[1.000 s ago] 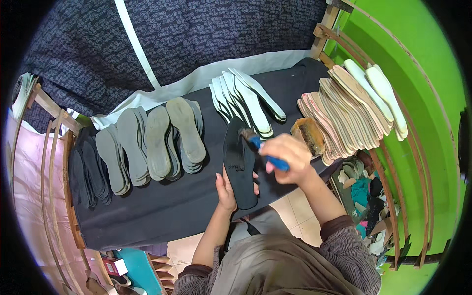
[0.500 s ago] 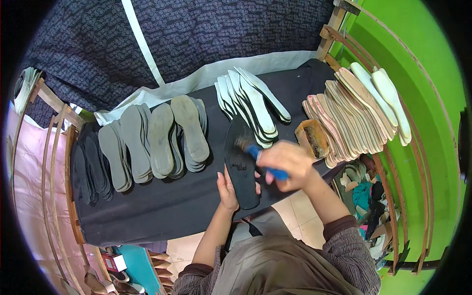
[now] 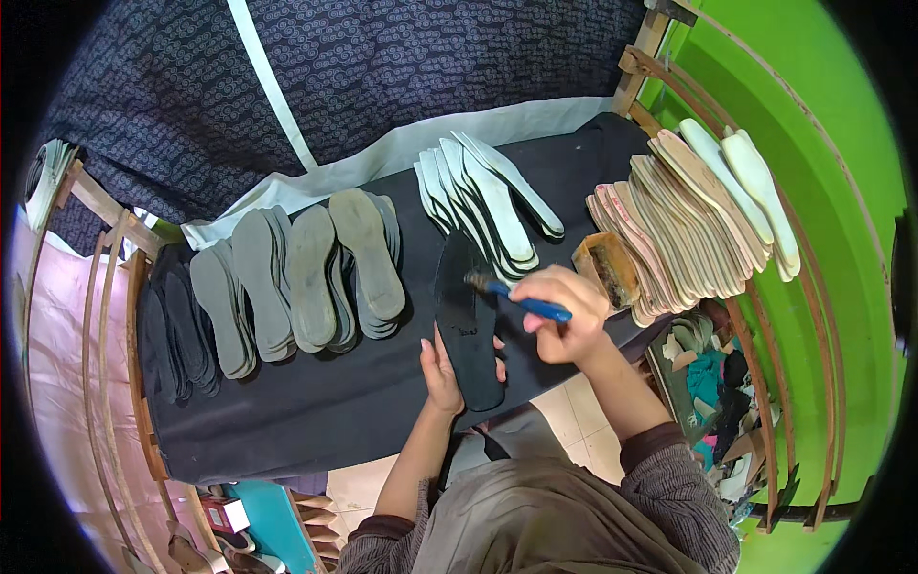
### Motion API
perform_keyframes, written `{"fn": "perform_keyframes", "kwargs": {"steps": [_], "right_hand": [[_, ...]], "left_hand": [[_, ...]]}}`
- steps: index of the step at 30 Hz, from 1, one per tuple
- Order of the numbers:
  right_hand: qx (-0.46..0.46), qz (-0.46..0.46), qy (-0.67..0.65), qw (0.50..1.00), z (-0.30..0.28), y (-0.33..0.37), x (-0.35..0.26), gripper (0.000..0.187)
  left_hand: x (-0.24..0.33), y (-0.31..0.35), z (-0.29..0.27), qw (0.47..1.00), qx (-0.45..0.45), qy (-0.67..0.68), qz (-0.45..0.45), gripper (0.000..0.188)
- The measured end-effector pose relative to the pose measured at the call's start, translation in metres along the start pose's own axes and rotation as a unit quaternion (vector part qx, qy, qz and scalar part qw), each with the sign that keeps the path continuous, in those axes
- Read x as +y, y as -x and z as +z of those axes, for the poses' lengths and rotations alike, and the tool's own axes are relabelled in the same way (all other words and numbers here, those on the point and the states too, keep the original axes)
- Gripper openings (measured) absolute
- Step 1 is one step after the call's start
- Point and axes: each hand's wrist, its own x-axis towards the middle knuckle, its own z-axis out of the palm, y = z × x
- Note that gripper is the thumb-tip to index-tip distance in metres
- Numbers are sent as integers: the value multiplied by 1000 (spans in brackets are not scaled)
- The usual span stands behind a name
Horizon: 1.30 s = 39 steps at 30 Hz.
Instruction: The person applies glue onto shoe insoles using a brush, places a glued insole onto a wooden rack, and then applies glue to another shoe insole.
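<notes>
My left hand [image 3: 441,377] is closed around a black shoe insole [image 3: 470,373] from beneath, with its thumb at the left edge and fingertips showing at the right. The insole points away from me, and a wet-looking dark patch covers part of its upper face. In my right hand [image 3: 574,311] is a brush with a blue handle [image 3: 543,308]. Its bristles touch the insole or hover just over it; I cannot tell which. Just right of that hand stands a small tan open container [image 3: 604,263], stained dark inside.
White-topped insoles [image 3: 488,196] lie fanned out beyond my hands. Piles of grey insoles [image 3: 258,277] and black insoles [image 3: 177,325] line the left of the black-covered table [image 3: 316,411]. Beige insoles [image 3: 684,230] are stacked at the right, by a wooden rail [image 3: 808,277].
My right hand has shifted slightly right and the brush now lies flatter, its bristles still over the insole's upper part. The dark patch reaches further over the marking. My left hand holds steady.
</notes>
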Motion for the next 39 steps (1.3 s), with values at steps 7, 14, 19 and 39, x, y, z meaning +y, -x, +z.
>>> {"fn": "perform_keyframes", "kwargs": {"steps": [7, 14, 19, 39], "right_hand": [[87, 100, -32, 991, 5, 4, 5, 16], [53, 81, -53, 994, 2, 16, -10, 8], [98, 28, 8, 995, 3, 6, 3, 13], [46, 49, -54, 996, -16, 30, -10, 27]], "left_hand": [[0, -1, -3, 1000, -15, 4, 13, 77], [-1, 0, -3, 1000, -16, 5, 17, 73], [-1, -1, -5, 999, -42, 10, 15, 69], [-4, -1, -5, 999, -27, -10, 15, 72]]}}
